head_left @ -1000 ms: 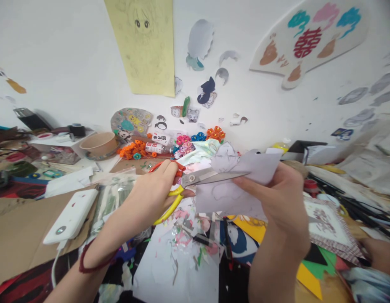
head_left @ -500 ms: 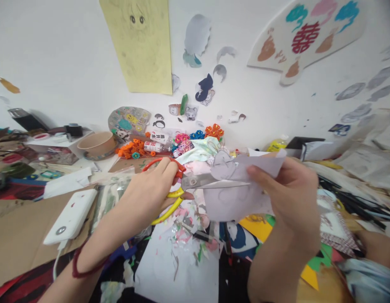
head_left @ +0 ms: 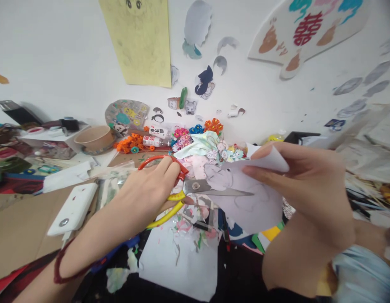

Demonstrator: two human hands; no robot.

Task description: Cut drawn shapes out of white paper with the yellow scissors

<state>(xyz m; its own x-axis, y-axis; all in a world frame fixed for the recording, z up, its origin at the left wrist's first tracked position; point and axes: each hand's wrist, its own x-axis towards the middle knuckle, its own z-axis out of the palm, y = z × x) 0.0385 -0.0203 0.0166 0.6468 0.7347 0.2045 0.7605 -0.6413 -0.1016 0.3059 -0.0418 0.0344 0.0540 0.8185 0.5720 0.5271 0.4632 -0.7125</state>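
My left hand point(head_left: 153, 185) is closed round the red and yellow handles of a pair of scissors point(head_left: 197, 186). The blades point right and reach across a sheet of thin white paper point(head_left: 245, 206) with pencil lines on it; one blade lies in front of the sheet. My right hand point(head_left: 302, 181) pinches the upper right part of that sheet between thumb and fingers, and the paper's top edge curls over there. Small paper scraps point(head_left: 197, 219) are heaped below the scissors, above a white sheet point(head_left: 182, 265).
A white power bank point(head_left: 73, 210) rests on cardboard at the left. Behind are a round tan bowl point(head_left: 94, 139), orange flowers point(head_left: 130, 144) and a bottle point(head_left: 153, 141). Another person's pale blue sleeve point(head_left: 365, 273) shows at the lower right.
The view has tilted down slightly. My right hand has moved right and turned with the paper, whose lower part now hangs further right. My left hand still holds the scissors.
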